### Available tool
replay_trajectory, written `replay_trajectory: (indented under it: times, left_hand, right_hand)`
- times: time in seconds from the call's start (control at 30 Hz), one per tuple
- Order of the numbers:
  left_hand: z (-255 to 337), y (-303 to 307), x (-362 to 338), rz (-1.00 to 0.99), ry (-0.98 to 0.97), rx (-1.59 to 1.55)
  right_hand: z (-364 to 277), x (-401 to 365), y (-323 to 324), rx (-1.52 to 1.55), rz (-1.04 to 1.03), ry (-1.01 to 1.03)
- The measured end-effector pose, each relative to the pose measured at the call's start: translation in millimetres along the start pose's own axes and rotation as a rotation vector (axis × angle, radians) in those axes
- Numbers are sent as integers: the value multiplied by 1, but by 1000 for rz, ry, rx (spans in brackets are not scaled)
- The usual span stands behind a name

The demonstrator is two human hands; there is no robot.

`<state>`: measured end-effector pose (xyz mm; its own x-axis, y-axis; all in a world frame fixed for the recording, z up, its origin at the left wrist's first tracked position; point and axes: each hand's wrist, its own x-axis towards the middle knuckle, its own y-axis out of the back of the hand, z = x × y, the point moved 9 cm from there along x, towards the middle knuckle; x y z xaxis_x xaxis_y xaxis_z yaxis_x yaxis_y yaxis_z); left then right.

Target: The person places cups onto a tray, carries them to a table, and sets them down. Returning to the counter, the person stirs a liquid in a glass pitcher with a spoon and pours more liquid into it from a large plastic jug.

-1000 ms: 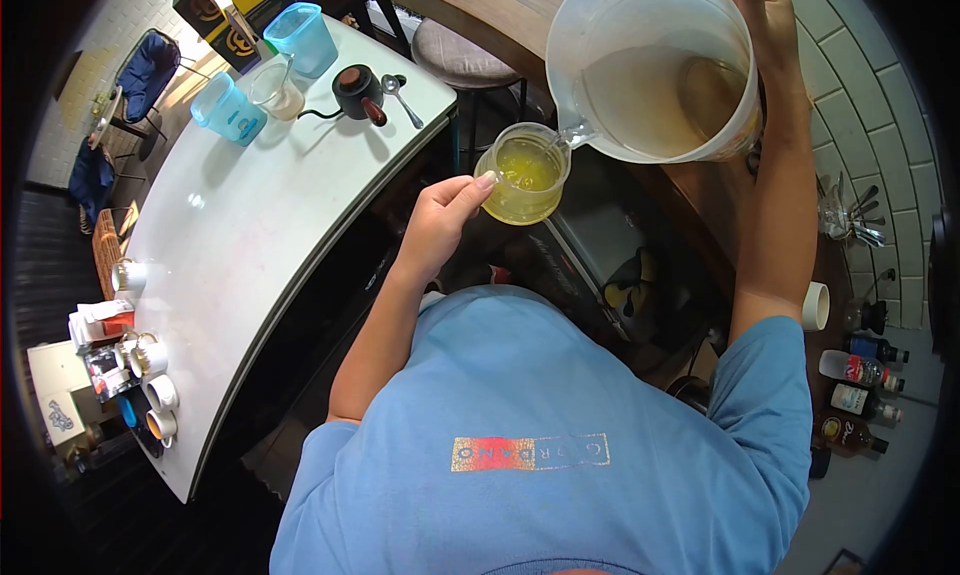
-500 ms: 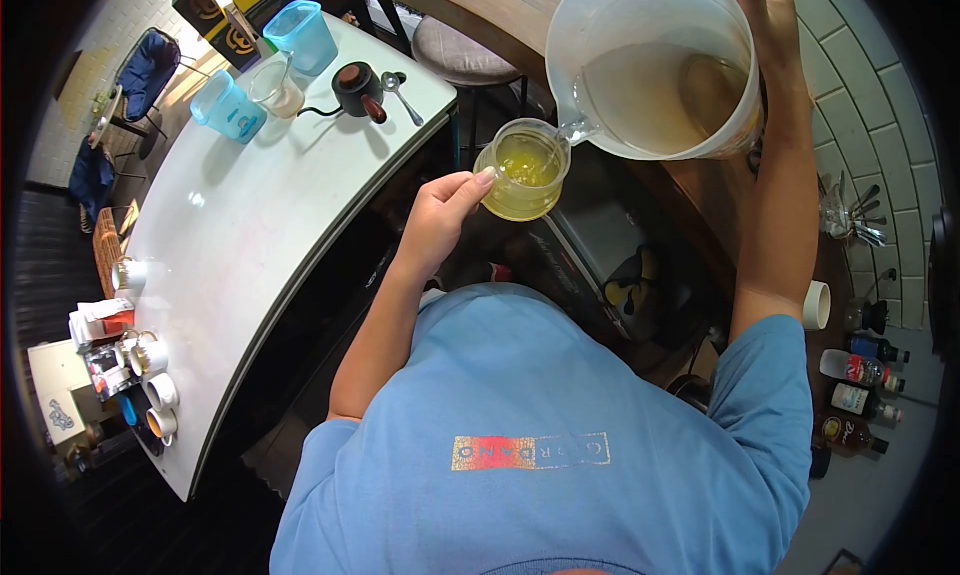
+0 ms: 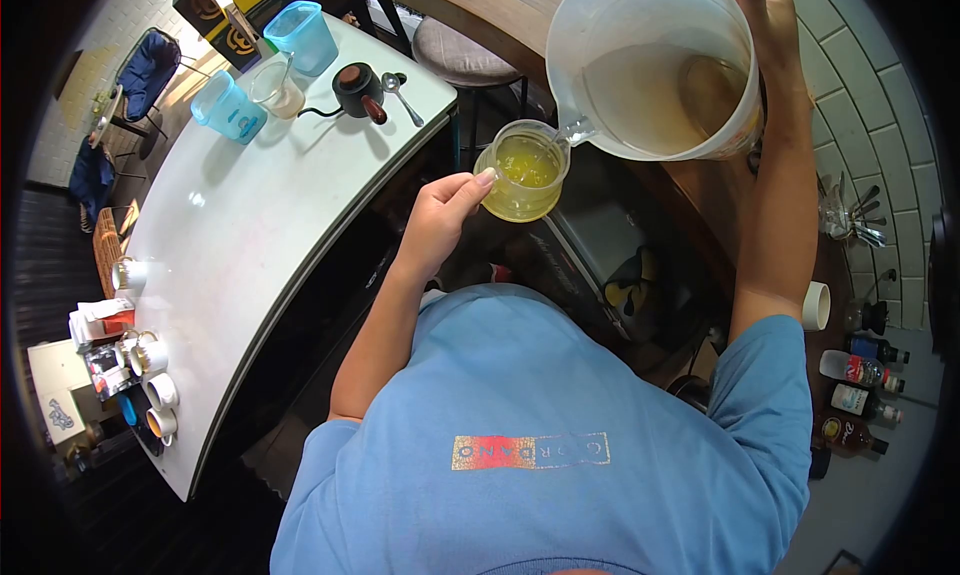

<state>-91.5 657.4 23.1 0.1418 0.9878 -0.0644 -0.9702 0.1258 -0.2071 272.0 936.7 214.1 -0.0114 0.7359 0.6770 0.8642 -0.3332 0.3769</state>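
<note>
My left hand (image 3: 443, 217) is closed on a small clear glass jug (image 3: 524, 203), thumb and fingers gripping its near left side. Yellow-green liquid with a rippled, bubbly surface stands inside it. Tilted over its rim is a large translucent plastic pitcher (image 3: 625, 35), its spout at the jug's right edge. Pale liquid lies in the pitcher's lower side and runs out at the spout. My right hand (image 3: 770, 23) is wrapped round the pitcher's handle at the upper right, the fingers partly hidden.
The white counter (image 3: 225, 265) at left carries a black gooseneck kettle (image 3: 355, 90), a spoon (image 3: 402, 100), a plastic cup (image 3: 277, 92), blue containers (image 3: 303, 41) and several white cups (image 3: 160, 390). A stool (image 3: 467, 53) stands behind. Bottles (image 3: 855, 400) and cutlery (image 3: 855, 215) line the right side.
Both hands, the jug and the pitcher stay almost in place. Liquid keeps flowing at the spout, and the surface in the glass jug ripples differently.
</note>
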Motion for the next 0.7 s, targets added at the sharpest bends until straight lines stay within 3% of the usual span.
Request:
replay_trajectory:
  times: [0.07, 0.17, 0.4, 0.67, 0.7]
  left_hand:
    - [-3, 3, 0, -12, 16, -17]
    - [-3, 1, 1, -12, 21, -22]
    - [-1, 0, 1, -2, 13, -2]
    - [1, -1, 1, -10, 3, -4]
    - [1, -1, 1, -5, 8, -5]
  right_hand:
    - [16, 9, -7, 281, -253, 68]
    - [-168, -51, -29, 6, -263, 175]
    - [-174, -53, -29, 16, -226, 209]
    - [-164, -49, -24, -67, -215, 116]
    - [-103, -32, -14, 36, -156, 32]
